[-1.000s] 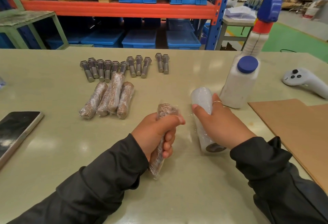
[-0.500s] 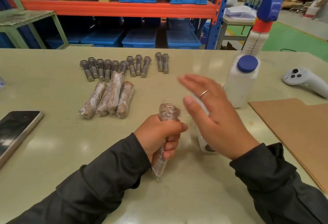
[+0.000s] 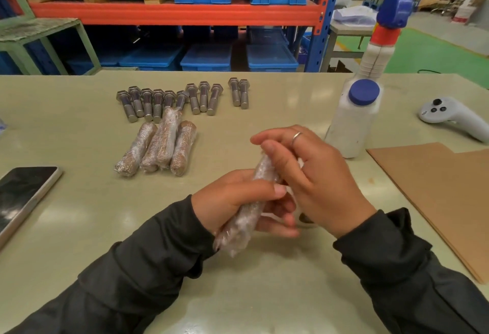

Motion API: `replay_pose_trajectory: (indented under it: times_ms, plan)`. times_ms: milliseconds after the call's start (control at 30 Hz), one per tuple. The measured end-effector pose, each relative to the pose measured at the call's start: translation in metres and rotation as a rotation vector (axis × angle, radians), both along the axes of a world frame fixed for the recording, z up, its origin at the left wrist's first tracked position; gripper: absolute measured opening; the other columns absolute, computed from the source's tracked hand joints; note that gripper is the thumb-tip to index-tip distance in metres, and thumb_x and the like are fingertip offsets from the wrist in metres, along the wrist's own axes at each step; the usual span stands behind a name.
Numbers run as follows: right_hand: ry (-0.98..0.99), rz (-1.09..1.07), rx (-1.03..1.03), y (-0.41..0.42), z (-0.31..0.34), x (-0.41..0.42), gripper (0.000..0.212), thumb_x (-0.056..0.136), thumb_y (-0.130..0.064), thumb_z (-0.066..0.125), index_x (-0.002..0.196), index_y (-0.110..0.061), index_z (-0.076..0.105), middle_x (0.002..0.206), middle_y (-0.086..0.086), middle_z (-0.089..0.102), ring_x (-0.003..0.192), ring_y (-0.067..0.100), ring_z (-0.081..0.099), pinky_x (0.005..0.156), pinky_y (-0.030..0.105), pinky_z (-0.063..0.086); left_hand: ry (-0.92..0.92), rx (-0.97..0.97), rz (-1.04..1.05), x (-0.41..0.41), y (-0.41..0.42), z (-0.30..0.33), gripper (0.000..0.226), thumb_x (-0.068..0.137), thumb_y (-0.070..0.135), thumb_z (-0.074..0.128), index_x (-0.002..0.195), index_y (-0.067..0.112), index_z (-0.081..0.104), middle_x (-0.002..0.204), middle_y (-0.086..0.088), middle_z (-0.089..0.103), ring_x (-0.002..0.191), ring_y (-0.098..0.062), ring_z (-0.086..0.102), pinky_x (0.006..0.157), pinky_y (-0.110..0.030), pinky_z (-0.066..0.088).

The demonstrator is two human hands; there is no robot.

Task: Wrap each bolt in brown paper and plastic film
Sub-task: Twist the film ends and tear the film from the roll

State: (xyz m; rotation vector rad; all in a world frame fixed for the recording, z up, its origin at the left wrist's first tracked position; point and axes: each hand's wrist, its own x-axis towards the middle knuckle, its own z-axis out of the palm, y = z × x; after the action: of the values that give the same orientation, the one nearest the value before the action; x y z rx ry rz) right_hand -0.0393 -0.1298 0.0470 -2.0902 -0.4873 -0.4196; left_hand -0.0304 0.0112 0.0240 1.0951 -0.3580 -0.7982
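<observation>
My left hand [image 3: 232,196] grips a bolt wrapped in brown paper and plastic film [image 3: 246,220], held tilted above the table. My right hand [image 3: 317,180] is at the bolt's upper end, thumb and fingers curled over the film there. The film roll [image 3: 305,218] is almost hidden behind my right hand; only a sliver of its end shows. Several bare steel bolts [image 3: 169,101] lie in a row farther back. Several wrapped bolts [image 3: 161,148] lie just in front of them. Brown paper sheets [image 3: 436,191] lie at the right.
A white bottle with a blue cap [image 3: 352,122] stands right of my hands, a taller white bottle with a red and blue top [image 3: 381,50] behind it. A white controller [image 3: 449,115] lies far right, a phone [image 3: 23,193] at the left edge. Blue crates fill the rack behind.
My right hand let go of the film roll, lifted open, then came down onto the upper end of the wrapped bolt. My left hand kept its grip and tilted the bolt slightly.
</observation>
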Motion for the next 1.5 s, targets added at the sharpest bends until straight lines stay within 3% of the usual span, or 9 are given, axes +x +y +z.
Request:
replay_pose_trajectory:
  times_ms: [100, 233, 433, 633, 833, 967, 1167, 1333, 1500]
  plan:
    - [-0.151, -0.279, -0.042, -0.008, -0.001, 0.005, 0.035, 0.087, -0.039, 0.046, 0.074, -0.013, 0.064, 0.073, -0.001, 0.061, 0.068, 0.012, 0.053, 0.063, 0.021, 0.041, -0.196, 0.251, 0.065, -0.003, -0.003, -0.005, 0.01, 0.077, 0.018, 0.059, 0.085, 0.011, 0.06, 0.056, 0.0, 0.057, 0.048, -0.013, 0.055, 0.045, -0.024, 0.049]
    - [-0.153, -0.406, -0.201, -0.006, -0.005, 0.006, 0.032, 0.089, -0.026, 0.037, 0.057, -0.022, 0.039, 0.056, -0.006, 0.039, 0.054, 0.018, 0.039, 0.054, 0.028, 0.023, -0.503, 0.531, 0.326, -0.002, -0.01, -0.013, 0.031, 0.072, 0.026, 0.074, 0.058, 0.019, 0.047, 0.04, 0.012, 0.04, 0.033, -0.004, 0.036, 0.038, -0.014, 0.03]
    - [-0.043, -0.117, -0.257, -0.008, -0.005, 0.004, 0.042, 0.091, -0.041, 0.035, 0.087, -0.015, 0.068, 0.083, -0.004, 0.064, 0.074, 0.012, 0.057, 0.069, 0.026, 0.042, -0.347, 0.512, 0.281, 0.0, -0.002, -0.015, 0.037, 0.07, 0.024, 0.077, 0.064, 0.007, 0.045, 0.036, 0.01, 0.034, 0.03, -0.006, 0.029, 0.036, -0.013, 0.023]
    - [-0.152, -0.262, -0.175, -0.007, -0.005, 0.007, 0.051, 0.093, -0.034, 0.037, 0.063, -0.001, 0.063, 0.058, 0.012, 0.059, 0.056, 0.028, 0.055, 0.061, 0.038, 0.04, -0.511, 0.557, 0.404, -0.004, -0.014, -0.014, 0.029, 0.062, 0.039, 0.068, 0.056, 0.021, 0.046, 0.039, 0.012, 0.041, 0.036, -0.004, 0.036, 0.041, -0.015, 0.03]
    - [-0.141, -0.326, -0.164, -0.01, -0.009, 0.01, 0.048, 0.097, -0.025, 0.047, 0.056, -0.001, 0.057, 0.052, 0.015, 0.057, 0.051, 0.032, 0.052, 0.058, 0.037, 0.034, -1.197, 0.822, 0.552, -0.013, -0.013, -0.015, 0.031, 0.083, 0.042, 0.06, 0.1, 0.016, 0.059, 0.071, 0.013, 0.057, 0.059, -0.005, 0.05, 0.056, -0.01, 0.037]
    - [-0.091, -0.313, -0.064, -0.006, -0.015, 0.011, 0.044, 0.097, -0.033, 0.045, 0.062, -0.007, 0.056, 0.055, 0.003, 0.053, 0.056, 0.018, 0.049, 0.055, 0.024, 0.036, -1.359, 0.902, 0.543, -0.013, -0.011, -0.013, 0.051, 0.088, 0.043, 0.041, 0.118, 0.005, 0.056, 0.1, -0.007, 0.064, 0.081, -0.025, 0.062, 0.063, -0.034, 0.051]
    - [0.008, -0.283, -0.01, -0.01, -0.016, 0.015, 0.034, 0.091, -0.054, 0.037, 0.121, -0.038, 0.04, 0.105, -0.014, 0.044, 0.089, -0.003, 0.051, 0.069, 0.005, 0.039, -1.098, 0.917, 0.705, 0.008, 0.0, -0.017, 0.039, 0.09, 0.035, 0.054, 0.125, 0.017, 0.053, 0.103, -0.002, 0.063, 0.093, -0.023, 0.058, 0.073, -0.026, 0.039]
    - [0.16, -0.37, -0.324, -0.013, -0.022, 0.015, 0.046, 0.09, -0.037, 0.048, 0.135, -0.033, 0.037, 0.123, -0.008, 0.035, 0.119, 0.016, 0.035, 0.098, 0.028, 0.029, -0.973, 1.128, 0.856, 0.034, 0.019, -0.026, 0.054, 0.09, 0.017, 0.057, 0.139, 0.022, 0.037, 0.122, -0.009, 0.058, 0.111, -0.025, 0.053, 0.077, -0.024, 0.034]
    - [0.294, -0.318, -0.45, -0.014, -0.021, 0.012, 0.051, 0.09, -0.045, 0.046, 0.138, -0.028, 0.04, 0.14, -0.008, 0.029, 0.128, 0.016, 0.025, 0.101, 0.027, 0.027, -1.005, 1.29, 0.848, 0.058, 0.028, -0.029, 0.05, 0.093, 0.0, 0.042, 0.138, 0.023, 0.041, 0.151, -0.006, 0.028, 0.137, -0.023, 0.028, 0.103, -0.034, 0.03]
